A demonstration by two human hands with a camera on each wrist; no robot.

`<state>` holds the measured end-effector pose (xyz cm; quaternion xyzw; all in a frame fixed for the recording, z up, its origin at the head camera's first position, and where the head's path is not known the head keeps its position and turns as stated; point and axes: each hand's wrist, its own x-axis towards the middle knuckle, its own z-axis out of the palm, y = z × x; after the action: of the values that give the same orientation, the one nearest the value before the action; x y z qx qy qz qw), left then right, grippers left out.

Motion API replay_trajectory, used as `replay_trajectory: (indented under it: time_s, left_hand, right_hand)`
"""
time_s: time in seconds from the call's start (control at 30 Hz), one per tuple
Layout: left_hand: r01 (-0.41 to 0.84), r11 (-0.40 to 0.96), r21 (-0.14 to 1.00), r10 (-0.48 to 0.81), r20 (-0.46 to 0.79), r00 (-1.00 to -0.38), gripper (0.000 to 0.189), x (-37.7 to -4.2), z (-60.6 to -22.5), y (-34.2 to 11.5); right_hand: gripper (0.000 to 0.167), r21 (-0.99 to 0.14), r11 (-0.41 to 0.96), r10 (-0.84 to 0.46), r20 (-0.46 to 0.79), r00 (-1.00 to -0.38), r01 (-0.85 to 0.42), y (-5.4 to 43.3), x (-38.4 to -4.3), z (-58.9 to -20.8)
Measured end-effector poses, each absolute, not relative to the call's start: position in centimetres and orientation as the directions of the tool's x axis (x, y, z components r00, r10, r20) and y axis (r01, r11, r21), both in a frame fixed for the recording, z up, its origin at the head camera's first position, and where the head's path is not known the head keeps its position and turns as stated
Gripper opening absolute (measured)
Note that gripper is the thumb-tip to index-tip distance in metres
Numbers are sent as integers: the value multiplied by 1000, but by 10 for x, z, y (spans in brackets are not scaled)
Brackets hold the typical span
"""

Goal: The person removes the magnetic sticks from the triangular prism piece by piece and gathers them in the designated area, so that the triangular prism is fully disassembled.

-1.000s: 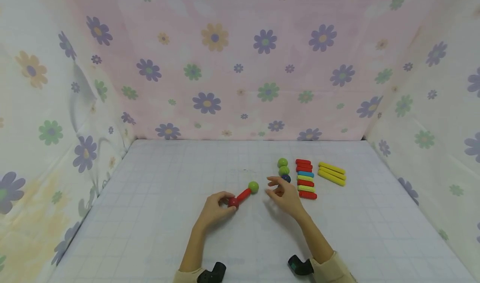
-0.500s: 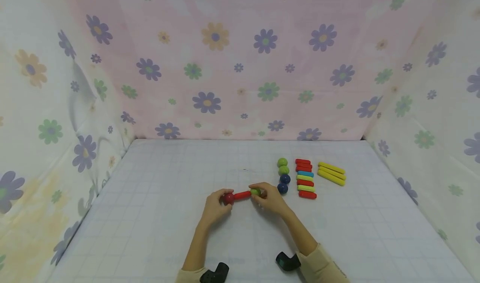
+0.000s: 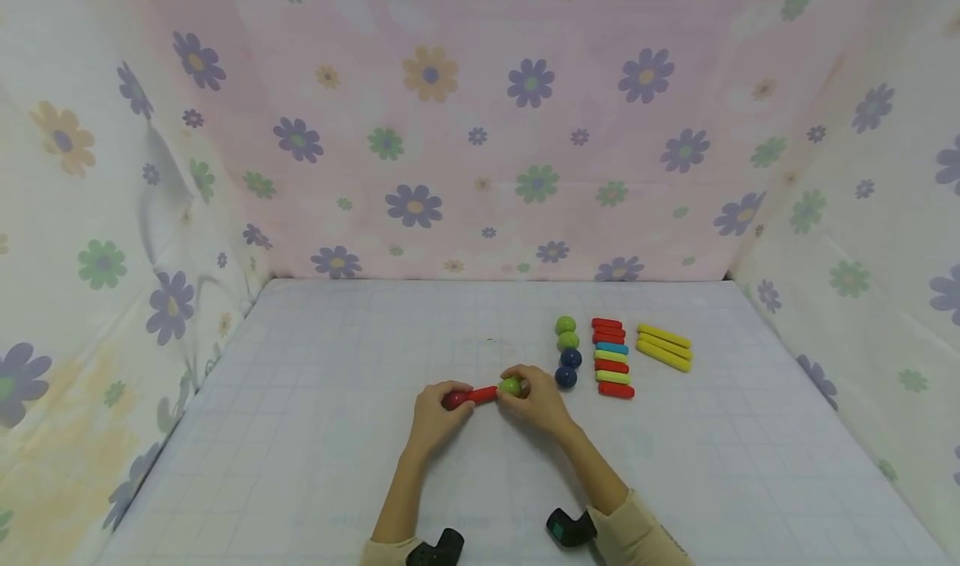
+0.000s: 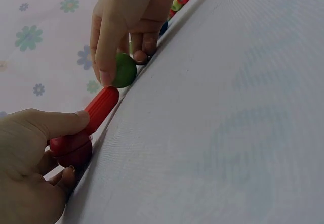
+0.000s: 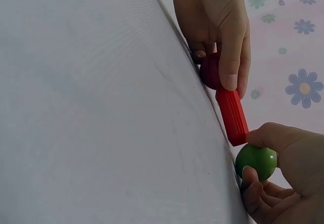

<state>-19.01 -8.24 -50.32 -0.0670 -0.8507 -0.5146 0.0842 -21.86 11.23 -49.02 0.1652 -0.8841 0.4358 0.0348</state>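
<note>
Near the middle of the table my left hand (image 3: 433, 420) grips a red ball (image 3: 454, 400). A short red stick (image 3: 483, 394) extends from that ball towards the right, and in the left wrist view the left thumb lies along the stick's near end. At the stick's other end is a green ball (image 5: 256, 162), which my right hand (image 3: 546, 403) holds between thumb and fingers. Stick and green ball meet or nearly meet; whether they are joined cannot be told. Both wrist views show fingers covering parts of the balls.
Right of the hands, two green balls (image 3: 567, 333) and two navy balls (image 3: 568, 368) form a column. Beside them lies a column of several short red, blue and lime sticks (image 3: 612, 366). Longer yellow sticks (image 3: 663, 348) lie further right. Flowered cloth walls (image 3: 480, 132) surround the table.
My right hand has come left from beside the navy balls and taken hold of the green ball. The red stick has swung from slanting to nearly level, and the green ball has come nearer.
</note>
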Motion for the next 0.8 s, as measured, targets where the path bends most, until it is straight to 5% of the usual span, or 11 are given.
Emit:
replay_trajectory:
  time_s: [0.8]
  left_hand:
    - [180,360,915,32,180,-983,34,-189,-502,-90]
  right_hand:
    - [35,-775,592,-202,121,-972,-219,153,-205,-489]
